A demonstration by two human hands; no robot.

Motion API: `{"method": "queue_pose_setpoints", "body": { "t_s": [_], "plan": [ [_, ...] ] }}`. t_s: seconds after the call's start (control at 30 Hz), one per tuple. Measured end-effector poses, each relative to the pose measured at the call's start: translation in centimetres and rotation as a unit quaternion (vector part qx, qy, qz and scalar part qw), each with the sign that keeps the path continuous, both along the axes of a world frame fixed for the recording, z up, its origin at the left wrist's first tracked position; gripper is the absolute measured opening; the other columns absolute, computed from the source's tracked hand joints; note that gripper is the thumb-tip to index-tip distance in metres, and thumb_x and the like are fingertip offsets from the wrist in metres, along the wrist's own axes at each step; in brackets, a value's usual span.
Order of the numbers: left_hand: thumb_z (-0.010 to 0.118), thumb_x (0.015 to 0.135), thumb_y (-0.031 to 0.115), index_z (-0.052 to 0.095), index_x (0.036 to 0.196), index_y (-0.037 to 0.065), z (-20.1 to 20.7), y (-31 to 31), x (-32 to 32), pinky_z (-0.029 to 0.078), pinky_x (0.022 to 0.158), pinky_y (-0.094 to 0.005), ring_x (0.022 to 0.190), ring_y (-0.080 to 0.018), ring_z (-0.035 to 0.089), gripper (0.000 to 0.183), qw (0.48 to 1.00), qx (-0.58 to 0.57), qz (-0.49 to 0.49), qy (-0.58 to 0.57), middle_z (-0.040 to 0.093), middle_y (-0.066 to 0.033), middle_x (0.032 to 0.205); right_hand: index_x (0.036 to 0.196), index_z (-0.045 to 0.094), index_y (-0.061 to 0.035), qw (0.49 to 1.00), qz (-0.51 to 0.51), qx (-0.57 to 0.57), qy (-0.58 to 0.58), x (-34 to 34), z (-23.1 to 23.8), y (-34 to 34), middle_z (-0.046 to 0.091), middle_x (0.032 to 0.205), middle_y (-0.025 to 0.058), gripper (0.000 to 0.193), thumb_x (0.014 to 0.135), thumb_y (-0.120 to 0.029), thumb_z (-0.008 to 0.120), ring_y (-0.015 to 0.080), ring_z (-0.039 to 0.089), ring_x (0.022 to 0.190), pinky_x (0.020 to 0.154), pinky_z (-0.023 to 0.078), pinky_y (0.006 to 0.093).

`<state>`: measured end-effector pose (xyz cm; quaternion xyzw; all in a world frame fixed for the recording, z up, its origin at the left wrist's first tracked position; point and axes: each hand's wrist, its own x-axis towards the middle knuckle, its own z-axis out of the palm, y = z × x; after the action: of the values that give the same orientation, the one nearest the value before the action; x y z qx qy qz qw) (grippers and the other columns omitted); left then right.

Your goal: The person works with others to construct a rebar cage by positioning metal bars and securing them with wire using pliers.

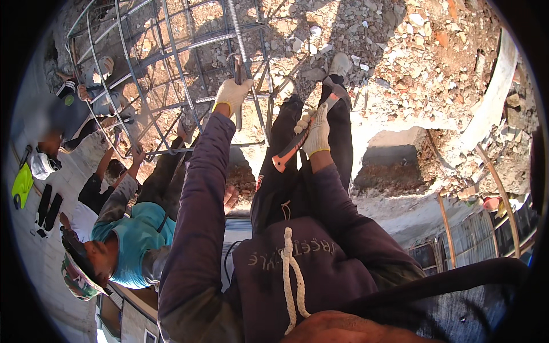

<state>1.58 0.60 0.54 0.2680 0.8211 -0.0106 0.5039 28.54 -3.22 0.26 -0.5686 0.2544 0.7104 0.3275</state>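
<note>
Co-worker in a teal shirt (134, 243) at near left, rebar cage (238, 34) at far left, gloved left hand (233, 96) with fingers closed around a metal tool (238, 117), orange-and-black hammer (296, 143) slanting before dark trousers, gloved right hand (317, 132) clamped on its handle, rubble (426, 66) at far right.

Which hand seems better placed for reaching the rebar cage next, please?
Probably the left hand: it grips a metal tool beside the rebar cage, while the right hand holds a hammer by the legs.

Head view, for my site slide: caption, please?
Gloved left hand grips metal tool at rebar cage; gloved right hand holds hammer.
</note>
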Motion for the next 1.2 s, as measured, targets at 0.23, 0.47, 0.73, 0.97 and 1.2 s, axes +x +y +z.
{"method": "queue_pose_setpoints", "body": {
  "t_s": [0.23,0.47,0.73,0.97,1.2],
  "plan": [
    [0.071,0.084,0.051,0.071,0.087,-0.008,1.7,-0.5,0.8,0.053,0.072,-0.0429,0.075,-0.0324,0.070,0.059,0.996,-0.004,0.040,0.080,0.070,-0.0219,0.079,0.084,0.054,-0.0125,0.946,0.289,-0.087,0.118,-4.7,1.0,-3.1,0.051,0.061,0.0023,0.048,0.096,-0.058,0.059,0.0165,0.047,0.043,0.041,0.040,0.0316],
    [0.072,0.083,0.052,0.068,0.093,-0.011,-3.5,-2.5,1.8,0.052,0.078,-0.0418,0.087,-0.0347,0.071,0.063,0.994,-0.017,0.092,0.056,0.070,-0.0278,0.090,0.086,0.049,-0.0110,0.937,0.284,-0.012,0.203,-5.7,0.0,-1.5,0.046,0.060,0.0028,0.043,0.097,-0.050,0.063,0.0206,0.047,0.045,0.044,0.040,0.0388],
    [0.064,0.088,0.045,0.065,0.106,-0.006,-1.4,-5.3,-0.8,0.053,0.080,-0.0483,0.087,-0.0405,0.071,0.054,0.979,0.028,0.103,0.172,0.070,-0.0243,0.088,0.077,0.053,-0.0144,0.928,0.361,-0.011,0.090,-1.8,4.4,4.2,0.048,0.061,0.0025,0.051,0.097,-0.061,0.056,0.0196,0.046,0.045,0.043,0.041,0.0366],
    [0.063,0.093,0.026,0.063,0.108,0.006,20.9,-4.8,6.2,0.053,0.070,-0.0432,0.084,-0.0415,0.068,0.025,0.906,0.308,0.178,0.230,0.068,-0.0206,0.086,0.082,0.052,-0.0134,0.884,0.398,0.019,0.246,-6.6,9.6,7.1,0.051,0.062,0.0068,0.046,0.101,-0.056,0.052,0.0238,0.052,0.050,0.043,0.043,0.0409],
    [0.069,0.077,0.007,0.062,0.111,0.004,38.8,-8.1,12.0,0.053,0.063,-0.0384,0.070,-0.0320,0.068,0.034,0.775,0.502,0.195,0.332,0.067,-0.0131,0.081,0.113,0.064,-0.0049,0.719,0.652,0.122,0.207,-10.6,9.4,5.2,0.063,0.081,0.0057,0.042,0.106,-0.044,0.048,0.0207,0.062,0.065,0.059,0.050,0.0345]
  ]
}}
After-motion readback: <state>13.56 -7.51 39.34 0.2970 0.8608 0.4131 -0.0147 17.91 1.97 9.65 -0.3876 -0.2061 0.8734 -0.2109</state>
